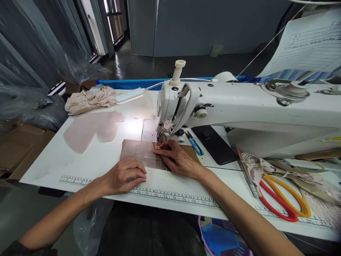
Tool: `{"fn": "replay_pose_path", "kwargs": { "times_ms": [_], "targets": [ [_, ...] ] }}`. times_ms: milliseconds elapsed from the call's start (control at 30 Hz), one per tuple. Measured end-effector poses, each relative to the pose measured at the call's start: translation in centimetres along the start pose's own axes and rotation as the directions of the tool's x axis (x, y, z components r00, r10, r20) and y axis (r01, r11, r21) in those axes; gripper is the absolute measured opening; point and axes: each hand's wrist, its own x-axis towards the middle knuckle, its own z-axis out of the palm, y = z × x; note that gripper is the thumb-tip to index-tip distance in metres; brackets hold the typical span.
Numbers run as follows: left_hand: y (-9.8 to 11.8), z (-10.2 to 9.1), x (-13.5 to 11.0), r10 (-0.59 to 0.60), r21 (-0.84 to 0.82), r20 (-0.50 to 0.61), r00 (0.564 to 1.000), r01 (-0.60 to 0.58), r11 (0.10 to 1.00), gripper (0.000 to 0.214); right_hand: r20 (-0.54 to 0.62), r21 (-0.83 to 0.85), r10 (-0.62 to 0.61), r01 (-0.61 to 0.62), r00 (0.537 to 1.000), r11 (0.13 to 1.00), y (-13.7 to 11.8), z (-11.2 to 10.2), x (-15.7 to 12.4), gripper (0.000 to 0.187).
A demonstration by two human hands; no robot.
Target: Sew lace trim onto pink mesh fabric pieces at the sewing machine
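A brown piece of fabric lies flat on the white sewing table in front of the needle of a white sewing machine. My left hand rests on the fabric's near left edge with its fingers curled down onto it. My right hand lies flat on the fabric just before the presser foot, fingers stretched toward the needle and pressing the cloth down.
Pale pink cut pieces and a pile of cream lace lie at the table's left back. Blue thread snips, a black phone, and red and orange scissors on trim lie to the right. A ruler strip runs along the front edge.
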Motion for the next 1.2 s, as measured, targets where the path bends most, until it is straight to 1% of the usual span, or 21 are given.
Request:
{"fn": "replay_pose_path", "kwargs": {
  "times_ms": [100,233,333,533,667,733,867,933,1000,1067,1133,1200],
  "targets": [
    [0.2,0.3,0.0,0.037,0.034,0.023,0.999,-0.038,0.999,0.010,-0.027,-0.010,-0.012,0.012,1.000,1.000,0.2,0.3,0.0,0.037],
    [0.2,0.7,-0.2,0.041,0.094,0.050,0.998,-0.045,0.995,0.008,-0.052,-0.013,-0.010,0.009,0.999,1.000,0.2,0.4,-0.1,0.036],
    [0.2,0.8,-0.4,0.034,0.125,0.041,0.999,-0.039,0.991,0.008,-0.060,-0.001,0.008,-0.008,0.998,1.000,0.0,0.4,-0.2,0.037],
    [0.1,0.7,-0.4,0.010,0.119,0.018,1.000,-0.012,0.993,0.006,-0.089,0.069,0.058,-0.052,0.994,0.996,-0.6,-0.1,-0.4,0.035],
    [0.1,0.7,-0.3,0.000,0.123,0.024,1.000,-0.003,0.992,0.006,-0.029,0.083,0.046,-0.043,0.999,0.996,-1.3,-0.5,-0.7,0.034],
    [0.2,0.7,-0.3,-0.003,0.130,0.027,1.000,-0.001,0.992,0.006,0.004,0.037,0.015,-0.015,1.000,0.999,-1.5,-0.5,-0.8,0.034],
    [0.4,0.4,-0.2,-0.015,0.112,0.024,1.000,0.012,0.994,0.006,0.025,-0.061,-0.019,0.020,1.000,0.998,-1.6,-0.3,-0.9,0.036],
    [0.2,0.0,0.1,-0.027,0.094,-0.011,1.000,0.028,0.995,0.015,0.029,-0.075,-0.015,0.018,0.999,0.997,-1.6,-0.3,-0.8,0.036],
    [-0.4,-0.3,0.9,-0.052,0.148,-0.061,0.997,0.060,0.987,0.020,0.024,-0.077,-0.019,0.021,1.000,0.997,-1.6,-0.2,-0.8,0.036],
    [-1.4,-0.6,1.9,-0.059,0.287,-0.058,0.997,0.073,0.955,0.017,0.005,-0.079,-0.029,0.029,1.000,0.996,-1.6,-0.1,-0.8,0.037],
    [-2.6,-0.6,3.0,-0.030,0.434,0.025,0.999,0.016,0.901,0.016,-0.013,-0.081,-0.035,0.034,0.999,0.996,-1.6,0.0,-0.8,0.037],
    [-3.8,-0.4,3.9,-0.004,0.534,0.131,0.991,-0.067,0.843,0.021,-0.022,-0.082,-0.035,0.033,0.999,0.996,-1.6,0.1,-0.9,0.037]
  ]
}}
